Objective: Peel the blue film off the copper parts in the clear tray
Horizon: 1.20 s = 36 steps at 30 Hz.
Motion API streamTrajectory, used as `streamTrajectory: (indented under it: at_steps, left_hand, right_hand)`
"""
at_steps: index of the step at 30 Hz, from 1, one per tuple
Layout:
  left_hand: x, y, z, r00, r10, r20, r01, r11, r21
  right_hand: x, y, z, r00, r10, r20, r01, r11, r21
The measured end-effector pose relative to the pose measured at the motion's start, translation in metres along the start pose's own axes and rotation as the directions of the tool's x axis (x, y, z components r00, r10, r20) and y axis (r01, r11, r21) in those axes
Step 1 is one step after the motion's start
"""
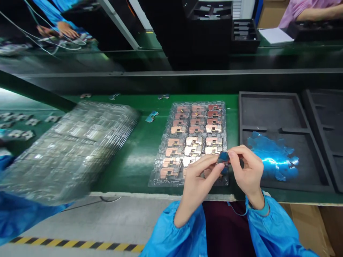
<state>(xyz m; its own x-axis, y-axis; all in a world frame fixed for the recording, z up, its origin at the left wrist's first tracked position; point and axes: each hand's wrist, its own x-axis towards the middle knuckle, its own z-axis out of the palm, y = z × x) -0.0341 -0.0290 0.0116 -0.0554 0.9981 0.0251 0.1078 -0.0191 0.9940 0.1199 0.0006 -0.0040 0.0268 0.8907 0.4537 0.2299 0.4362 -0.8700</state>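
My left hand [199, 182] and my right hand [248, 167] meet above the lower right corner of a clear plastic blister tray [160, 175]. Between their fingertips they pinch a small blue-filmed part [223, 157], partly hidden by the fingers. The tray's pockets hold several copper-coloured metal parts [197, 129] in rows. To the right of my right hand, a heap of shiny blue film pieces [274, 157] lies in a black foam tray [270, 109].
A blurred stack of clear trays [66, 150] slants across the green bench [128, 171] at left, beside a blue sleeve [16, 214]. Several loose parts lie beyond it. A raised black shelf [171, 73] runs behind the bench. Farther back, a pink-sleeved person [311, 10] works.
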Motion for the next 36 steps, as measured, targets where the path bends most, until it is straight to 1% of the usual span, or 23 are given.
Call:
streamTrajectory:
  at_steps: [2,5,7,10,13,16,19,22,23,26,28,32,36]
  left_hand:
    - [-0.003,0.0,0.0,0.994,-0.081,0.078,0.091,0.988,-0.125]
    - [-0.005,-0.003,0.001,0.964,-0.216,0.156,0.256,0.912,-0.32]
    - [-0.005,-0.006,0.001,0.945,-0.269,0.184,0.323,0.844,-0.428]
    - [-0.003,-0.007,-0.001,0.923,-0.326,0.207,0.385,0.748,-0.541]
    - [-0.004,-0.006,-0.003,0.914,-0.344,0.215,0.403,0.708,-0.58]
    - [-0.005,-0.008,-0.003,0.923,-0.326,0.207,0.384,0.721,-0.577]
    - [-0.006,-0.01,-0.002,0.93,-0.311,0.196,0.366,0.735,-0.571]
    - [-0.007,-0.012,-0.002,0.925,-0.326,0.196,0.377,0.724,-0.578]
    - [-0.008,-0.012,-0.002,0.921,-0.336,0.197,0.385,0.712,-0.587]
    - [-0.009,-0.011,-0.001,0.904,-0.363,0.227,0.421,0.657,-0.625]
    - [-0.008,-0.01,0.0,0.896,-0.366,0.252,0.436,0.615,-0.657]
    - [-0.005,-0.008,0.003,0.895,-0.36,0.265,0.432,0.55,-0.715]
    - [-0.002,-0.007,0.003,0.872,-0.396,0.287,0.462,0.474,-0.75]
  right_hand:
    - [-0.001,0.002,0.0,1.0,-0.008,-0.026,0.008,1.0,-0.002]
    - [0.0,0.004,0.0,1.0,-0.002,-0.016,0.002,1.0,-0.02]
    - [0.001,0.003,-0.002,0.999,-0.039,0.024,0.04,0.997,-0.067]
    - [0.003,0.0,-0.008,0.989,-0.13,0.075,0.139,0.982,-0.131]
    - [0.004,-0.005,-0.013,0.971,-0.229,0.063,0.237,0.946,-0.221]
    - [0.006,-0.009,-0.016,0.945,-0.317,0.077,0.325,0.891,-0.317]
    - [0.008,-0.012,-0.018,0.931,-0.35,0.103,0.364,0.867,-0.341]
    - [0.009,-0.011,-0.019,0.915,-0.383,0.123,0.402,0.848,-0.345]
    - [0.009,-0.01,-0.019,0.901,-0.415,0.131,0.433,0.828,-0.356]
    - [0.006,-0.006,-0.02,0.834,-0.528,0.159,0.542,0.733,-0.41]
    - [0.004,-0.004,-0.021,0.801,-0.567,0.19,0.587,0.684,-0.433]
    - [0.001,-0.003,-0.023,0.773,-0.581,0.256,0.63,0.652,-0.422]
    - [-0.003,-0.002,-0.024,0.737,-0.605,0.302,0.675,0.637,-0.372]
